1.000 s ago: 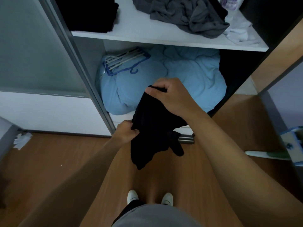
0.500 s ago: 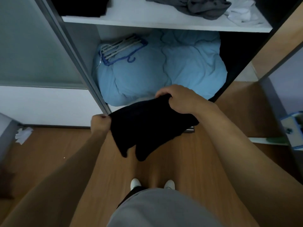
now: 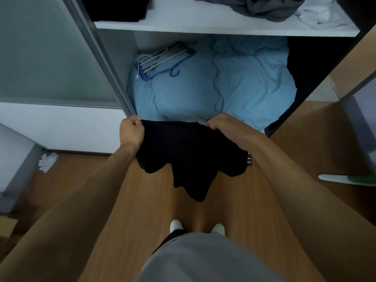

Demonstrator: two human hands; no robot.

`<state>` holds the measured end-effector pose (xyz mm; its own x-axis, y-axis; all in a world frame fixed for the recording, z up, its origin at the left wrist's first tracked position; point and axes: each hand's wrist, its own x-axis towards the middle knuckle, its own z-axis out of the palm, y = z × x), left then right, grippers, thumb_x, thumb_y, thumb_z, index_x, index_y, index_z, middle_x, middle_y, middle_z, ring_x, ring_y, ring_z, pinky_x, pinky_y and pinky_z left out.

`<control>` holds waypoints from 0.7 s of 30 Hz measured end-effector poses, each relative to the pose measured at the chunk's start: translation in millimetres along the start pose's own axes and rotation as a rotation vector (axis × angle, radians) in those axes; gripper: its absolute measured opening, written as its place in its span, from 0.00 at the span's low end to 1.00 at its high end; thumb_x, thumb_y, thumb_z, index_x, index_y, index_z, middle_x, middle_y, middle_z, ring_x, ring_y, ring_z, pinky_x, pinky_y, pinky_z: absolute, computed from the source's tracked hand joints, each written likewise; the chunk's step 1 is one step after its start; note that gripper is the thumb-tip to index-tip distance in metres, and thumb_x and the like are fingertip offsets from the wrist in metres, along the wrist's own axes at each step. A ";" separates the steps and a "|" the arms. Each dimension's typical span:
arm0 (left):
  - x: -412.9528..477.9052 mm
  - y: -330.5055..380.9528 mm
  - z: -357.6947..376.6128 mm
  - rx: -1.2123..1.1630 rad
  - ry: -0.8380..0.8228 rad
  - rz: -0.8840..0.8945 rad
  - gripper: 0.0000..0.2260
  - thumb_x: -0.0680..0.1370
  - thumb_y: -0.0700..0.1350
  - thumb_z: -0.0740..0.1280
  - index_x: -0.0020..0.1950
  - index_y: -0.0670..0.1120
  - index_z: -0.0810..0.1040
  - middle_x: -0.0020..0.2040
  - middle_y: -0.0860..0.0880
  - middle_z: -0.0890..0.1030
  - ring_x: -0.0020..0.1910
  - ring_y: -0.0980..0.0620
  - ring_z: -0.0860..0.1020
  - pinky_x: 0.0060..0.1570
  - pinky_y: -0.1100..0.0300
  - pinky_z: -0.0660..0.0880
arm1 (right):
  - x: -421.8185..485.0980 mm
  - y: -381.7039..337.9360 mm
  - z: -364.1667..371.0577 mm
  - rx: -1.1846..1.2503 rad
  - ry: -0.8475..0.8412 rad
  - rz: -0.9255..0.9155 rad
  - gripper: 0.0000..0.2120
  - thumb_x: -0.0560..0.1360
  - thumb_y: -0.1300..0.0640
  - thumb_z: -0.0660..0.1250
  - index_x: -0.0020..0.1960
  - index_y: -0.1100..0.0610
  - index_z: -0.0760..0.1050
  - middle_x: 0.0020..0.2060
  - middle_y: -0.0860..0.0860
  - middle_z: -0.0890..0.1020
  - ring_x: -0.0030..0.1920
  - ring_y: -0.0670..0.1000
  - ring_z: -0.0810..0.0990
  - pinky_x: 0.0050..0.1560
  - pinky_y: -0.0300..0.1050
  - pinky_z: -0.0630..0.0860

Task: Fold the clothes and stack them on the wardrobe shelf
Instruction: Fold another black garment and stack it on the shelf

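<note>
A black garment (image 3: 191,155) hangs spread out in front of me above the wooden floor. My left hand (image 3: 131,132) grips its upper left corner in a fist. My right hand (image 3: 222,124) grips its upper right edge, fingers curled over the cloth. The white wardrobe shelf (image 3: 203,22) runs across the top of the view. On it lie a folded black stack (image 3: 116,7) at the left, a crumpled grey garment (image 3: 264,8) and a white cloth (image 3: 321,16) at the right.
Below the shelf a light blue duvet (image 3: 223,84) fills the wardrobe bottom, with a bundle of hangers (image 3: 162,58) on it. A sliding door frame (image 3: 105,64) stands at the left. Crumpled paper (image 3: 47,161) lies on the floor; a white-green object (image 3: 350,179) juts in at right.
My hands have moved apart, stretching the bunched black garment out wide. The left hand went up and left, the right hand came down to the same level. The view tilted down slightly.
</note>
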<state>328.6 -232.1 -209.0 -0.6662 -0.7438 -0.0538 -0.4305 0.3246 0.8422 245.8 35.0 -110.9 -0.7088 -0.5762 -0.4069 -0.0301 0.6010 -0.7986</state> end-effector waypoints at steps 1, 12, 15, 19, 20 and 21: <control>0.7 3.8 0.4 -0.006 -0.014 0.021 0.15 0.76 0.34 0.54 0.32 0.44 0.70 0.30 0.49 0.70 0.31 0.54 0.68 0.31 0.62 0.66 | -1.5 -2.5 -1.8 -0.001 -0.035 0.022 0.18 0.68 0.36 0.68 0.37 0.51 0.83 0.32 0.42 0.84 0.34 0.43 0.83 0.41 0.38 0.76; 1.2 23.9 17.6 -0.093 -0.222 0.088 0.14 0.73 0.39 0.55 0.31 0.47 0.76 0.28 0.53 0.73 0.26 0.61 0.71 0.26 0.67 0.67 | -14.6 -12.3 -17.4 -0.436 -0.217 -0.091 0.13 0.77 0.48 0.71 0.57 0.54 0.83 0.51 0.46 0.84 0.53 0.47 0.81 0.58 0.40 0.76; -1.0 17.0 22.3 -0.052 -0.243 0.054 0.13 0.75 0.39 0.55 0.36 0.40 0.77 0.31 0.48 0.74 0.30 0.56 0.72 0.32 0.61 0.68 | -17.7 -9.3 -20.1 -0.395 -0.190 -0.113 0.08 0.77 0.54 0.69 0.53 0.54 0.83 0.47 0.50 0.85 0.48 0.47 0.83 0.53 0.44 0.78; -6.6 21.4 31.0 -0.051 -0.240 0.085 0.13 0.78 0.37 0.55 0.38 0.39 0.76 0.33 0.45 0.74 0.33 0.52 0.73 0.34 0.59 0.69 | -15.8 -2.1 -19.5 -0.243 -0.189 0.010 0.09 0.70 0.55 0.68 0.47 0.57 0.83 0.30 0.45 0.81 0.31 0.43 0.78 0.34 0.39 0.73; -8.2 25.7 32.9 -0.057 -0.240 0.106 0.14 0.78 0.36 0.55 0.38 0.41 0.76 0.33 0.46 0.74 0.33 0.53 0.72 0.34 0.60 0.69 | -14.9 0.6 -18.4 -0.187 -0.181 0.063 0.14 0.67 0.54 0.68 0.50 0.58 0.82 0.31 0.47 0.81 0.31 0.45 0.79 0.33 0.38 0.72; -8.9 30.0 35.2 -0.055 -0.241 0.127 0.14 0.78 0.36 0.55 0.37 0.42 0.76 0.34 0.46 0.74 0.33 0.53 0.73 0.35 0.60 0.69 | -14.4 4.0 -16.8 -0.139 -0.172 0.111 0.17 0.65 0.54 0.68 0.51 0.58 0.82 0.33 0.49 0.82 0.33 0.47 0.79 0.34 0.39 0.72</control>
<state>300.2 -195.2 -202.1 -0.8410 -0.5369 -0.0664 -0.3052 0.3695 0.8777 244.0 55.0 -100.8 -0.5828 -0.5813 -0.5678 -0.0642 0.7295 -0.6810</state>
